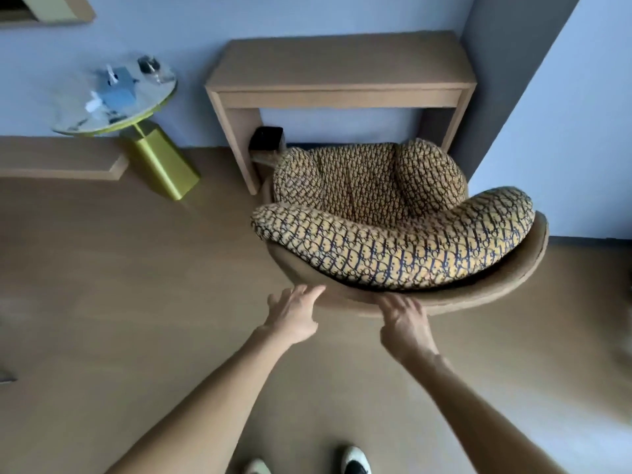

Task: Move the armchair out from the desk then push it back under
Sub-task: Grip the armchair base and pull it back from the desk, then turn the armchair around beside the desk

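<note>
The armchair (393, 213) has a tan curved shell and patterned yellow-and-navy cushions. It stands in front of the wooden desk (338, 73), its seat front at the desk opening and its backrest toward me. My left hand (295, 314) rests flat with fingers apart against the back rim of the shell, at its left. My right hand (403, 321) touches the same rim a little to the right, fingers spread on the edge. Neither hand wraps around the rim.
A round mirrored side table (116, 97) on a green-gold base stands left of the desk. A small black box (266, 138) sits by the desk's left leg. A low wooden ledge (61, 159) runs at left. A wall corner (513, 97) borders the desk's right. My shoes (355, 460) stand on tan floor.
</note>
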### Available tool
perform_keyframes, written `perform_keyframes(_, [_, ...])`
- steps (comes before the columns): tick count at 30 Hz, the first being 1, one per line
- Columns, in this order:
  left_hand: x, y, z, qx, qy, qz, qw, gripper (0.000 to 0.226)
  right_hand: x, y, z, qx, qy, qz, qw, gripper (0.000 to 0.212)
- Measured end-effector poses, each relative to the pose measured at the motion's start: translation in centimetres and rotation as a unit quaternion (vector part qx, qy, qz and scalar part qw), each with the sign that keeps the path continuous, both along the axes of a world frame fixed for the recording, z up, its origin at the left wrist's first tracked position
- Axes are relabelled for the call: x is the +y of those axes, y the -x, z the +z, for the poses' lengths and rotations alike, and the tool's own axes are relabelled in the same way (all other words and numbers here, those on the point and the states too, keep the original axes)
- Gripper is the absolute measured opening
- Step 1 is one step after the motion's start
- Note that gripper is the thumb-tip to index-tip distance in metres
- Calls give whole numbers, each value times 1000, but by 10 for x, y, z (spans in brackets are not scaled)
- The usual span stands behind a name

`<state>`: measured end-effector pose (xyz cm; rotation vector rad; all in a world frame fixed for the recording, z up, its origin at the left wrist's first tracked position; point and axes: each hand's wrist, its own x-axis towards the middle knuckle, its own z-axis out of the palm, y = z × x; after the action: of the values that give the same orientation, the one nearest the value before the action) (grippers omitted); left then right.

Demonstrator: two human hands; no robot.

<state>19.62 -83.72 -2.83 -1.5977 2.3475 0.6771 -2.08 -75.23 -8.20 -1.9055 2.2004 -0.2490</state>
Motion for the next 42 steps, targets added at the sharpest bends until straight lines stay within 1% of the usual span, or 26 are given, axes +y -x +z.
perform_keyframes(2, [-15, -29, 7, 3, 1, 10, 1000, 77, -15, -47, 8, 1, -26, 9, 1000, 74])
perform_keyframes(5, [-48, -68, 10, 9, -2, 12, 1000, 78, -48, -103, 17, 15, -88, 10, 996, 76])
perform_keyframes(9, [-105, -127, -1, 27, -14, 15, 999, 78, -102, -161, 17, 18, -116, -14, 993, 75])
perform_keyframes(12, [-156, -178, -13, 42, -40, 10, 998, 78, -145, -203, 13, 29, -131, -70, 989, 71])
perform_keyframes(16, [-211, -222, -18, 44, -79, 21, 996, 78, -162, -223, 13, 66, -137, -139, 979, 63])
perform_keyframes(18, [-240, -235, -19, 35, -89, 5, 995, 80, -170, -236, 16, 77, -146, -162, 973, 60])
perform_keyframes(21, [-279, -229, -16, 41, -77, -48, 995, 81, -197, -246, 22, 78, -116, -195, 971, 57])
perform_keyframes(23, [-301, -216, -18, 55, -67, -79, 993, 80, -221, -254, 22, 87, -94, -175, 976, 57])
perform_keyframes(24, [-312, -209, -20, 62, -64, -92, 992, 80, -235, -257, 22, 85, -91, -170, 978, 61])
perform_keyframes(26, [-332, -196, -24, 72, -58, -117, 989, 80, -265, -262, 18, 77, -101, -172, 977, 71])
perform_keyframes(28, [-356, -189, -31, 70, -55, -138, 986, 81, -296, -260, 9, 71, -100, -172, 977, 72])
perform_keyframes(31, [-406, -188, -46, 62, -51, -158, 984, 84, -352, -253, -12, 64, -123, -172, 975, 77])
perform_keyframes(34, [-472, -192, -64, 35, -50, -151, 987, 83, -420, -248, -39, 57, -165, -167, 970, 72])
perform_keyframes(37, [-538, -195, -72, -31, -50, -150, 987, 80, -479, -251, -62, 54, -225, -161, 959, 60])
perform_keyframes(40, [-593, -194, -77, -74, -59, -164, 982, 80, -516, -257, -76, 14, -279, -173, 945, 46])
perform_keyframes(42, [-623, -189, -80, -85, -61, -175, 979, 80, -538, -260, -84, -21, -290, -192, 937, 48])
